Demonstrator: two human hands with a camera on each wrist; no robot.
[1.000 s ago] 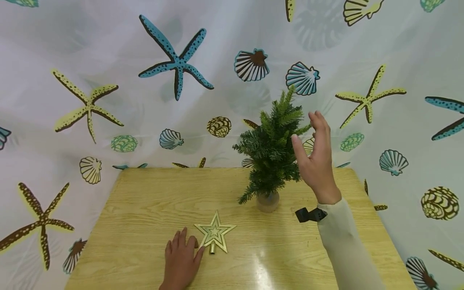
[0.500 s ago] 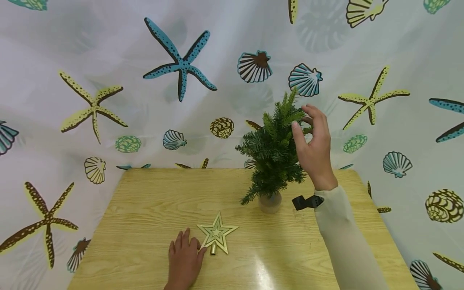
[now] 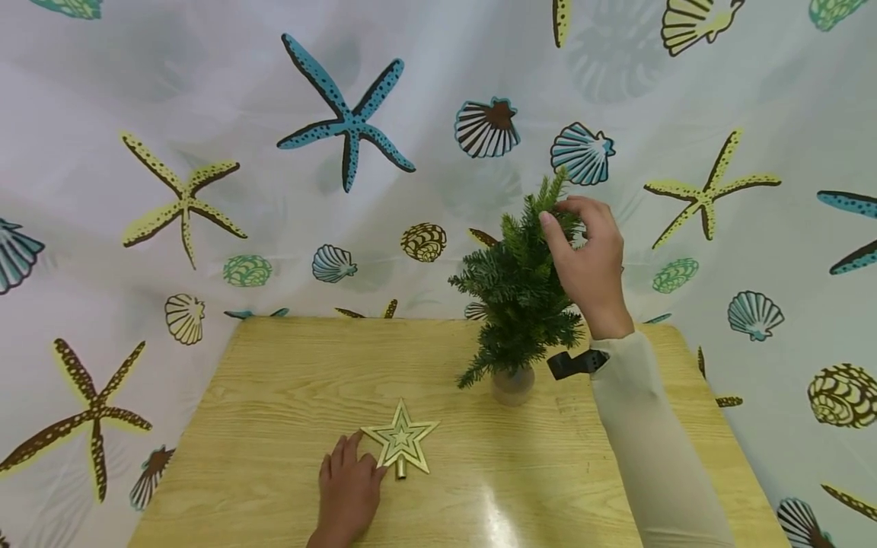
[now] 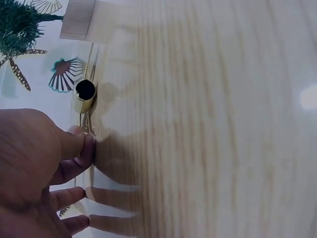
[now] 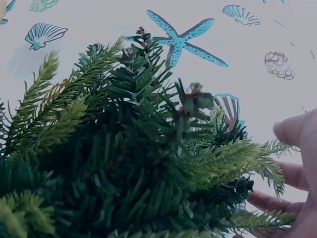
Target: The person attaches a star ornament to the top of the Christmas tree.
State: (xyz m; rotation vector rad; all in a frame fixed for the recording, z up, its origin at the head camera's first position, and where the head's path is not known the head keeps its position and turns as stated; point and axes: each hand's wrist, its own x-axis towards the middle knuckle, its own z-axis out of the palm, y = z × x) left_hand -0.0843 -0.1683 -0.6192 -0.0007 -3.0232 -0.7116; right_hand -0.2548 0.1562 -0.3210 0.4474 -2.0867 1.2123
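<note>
A small artificial Christmas tree (image 3: 514, 301) stands upright on a round wooden base (image 3: 514, 387) at the back right of the table. My right hand (image 3: 592, 266) is at the tree's upper right side, its thumb and fingers spread apart around the branch tips; the right wrist view shows fingers (image 5: 290, 176) among the green sprigs. Flat on the table lies a gold star tree topper (image 3: 401, 438), its socket pointing toward me. My left hand (image 3: 348, 491) pinches the star's left edge between thumb and finger, while the other fingers rest on the table in the left wrist view.
The wooden table (image 3: 288, 380) reaches back to a hanging white curtain (image 3: 425, 46) printed with starfish and shells. A black camera strap (image 3: 578, 363) sits on my right wrist, close to the tree's lower branches.
My right hand has moved left onto the tree's upper branches, its fingers bending in. The left hand has taken hold of the star, which has shifted slightly left.
</note>
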